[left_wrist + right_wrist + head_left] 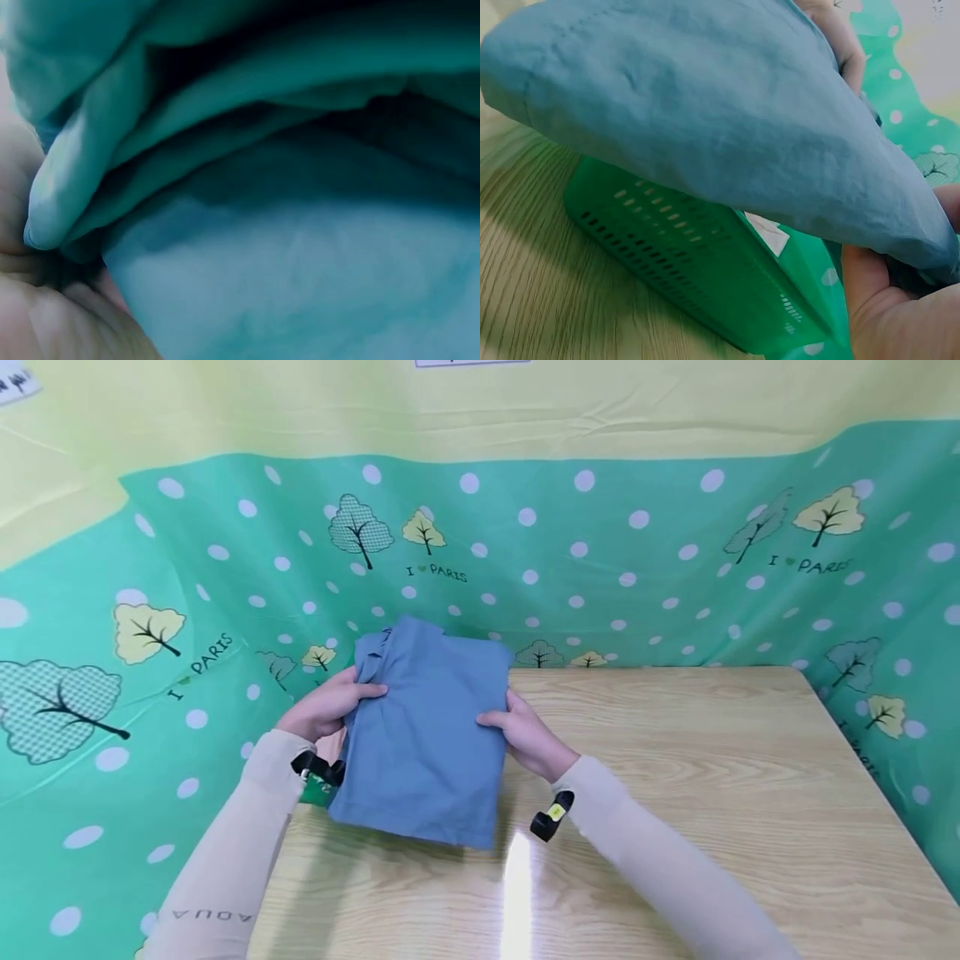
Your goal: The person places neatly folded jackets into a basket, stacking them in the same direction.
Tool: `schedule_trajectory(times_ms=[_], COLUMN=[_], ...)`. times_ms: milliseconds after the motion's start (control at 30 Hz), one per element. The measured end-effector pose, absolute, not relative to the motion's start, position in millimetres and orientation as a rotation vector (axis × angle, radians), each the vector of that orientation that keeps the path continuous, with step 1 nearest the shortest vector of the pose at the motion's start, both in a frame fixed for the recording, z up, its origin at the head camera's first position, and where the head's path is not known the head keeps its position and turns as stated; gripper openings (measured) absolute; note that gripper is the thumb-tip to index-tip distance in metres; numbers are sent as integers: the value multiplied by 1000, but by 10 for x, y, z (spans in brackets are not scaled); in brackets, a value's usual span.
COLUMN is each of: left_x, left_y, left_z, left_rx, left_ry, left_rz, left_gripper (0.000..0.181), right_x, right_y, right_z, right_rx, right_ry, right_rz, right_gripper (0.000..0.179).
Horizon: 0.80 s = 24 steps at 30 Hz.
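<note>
A folded blue garment (427, 752) is held up over a green basket, one hand at each side. My left hand (324, 703) grips its left edge near the bunched upper corner, thumb on the front face. On the right edge, my right hand (531, 737) pinches the cloth with its thumb in front; the right wrist view shows the fingers behind the fabric. Several layered folds (247, 127) fill the left wrist view. Most of the green basket (315, 792) is hidden behind the garment in the head view; its slotted side (652, 232) shows in the right wrist view.
Something pale pink (331, 746) shows at the basket's left, partly covered. The wood-grain table (675, 760) extends to the right. A green and yellow printed curtain (525, 552) hangs behind and along both sides of the table.
</note>
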<state>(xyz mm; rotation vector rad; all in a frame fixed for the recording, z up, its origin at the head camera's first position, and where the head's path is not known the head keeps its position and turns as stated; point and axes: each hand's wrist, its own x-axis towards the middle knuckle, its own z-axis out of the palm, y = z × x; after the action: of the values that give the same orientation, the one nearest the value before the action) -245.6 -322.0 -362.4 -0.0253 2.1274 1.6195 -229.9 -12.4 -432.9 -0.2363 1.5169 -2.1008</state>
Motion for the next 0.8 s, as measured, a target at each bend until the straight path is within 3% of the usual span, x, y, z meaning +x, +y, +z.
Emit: schedule_trajectory(times_ms=[467, 800], left_x=[-2622, -2808], left_y=[-3628, -3784], left_z=[-3540, -3777], left_rx=[-57, -96], left_ry=[2209, 2201], left_rz=[1485, 1550], left_gripper=[75, 77], right_x=[-2475, -2630], right_y=[-595, -769], right_z=[-4289, -4429], right_rx=[-188, -180], right_ry=[1530, 1609], right_rz=[-2075, -2053], right_gripper=[75, 70])
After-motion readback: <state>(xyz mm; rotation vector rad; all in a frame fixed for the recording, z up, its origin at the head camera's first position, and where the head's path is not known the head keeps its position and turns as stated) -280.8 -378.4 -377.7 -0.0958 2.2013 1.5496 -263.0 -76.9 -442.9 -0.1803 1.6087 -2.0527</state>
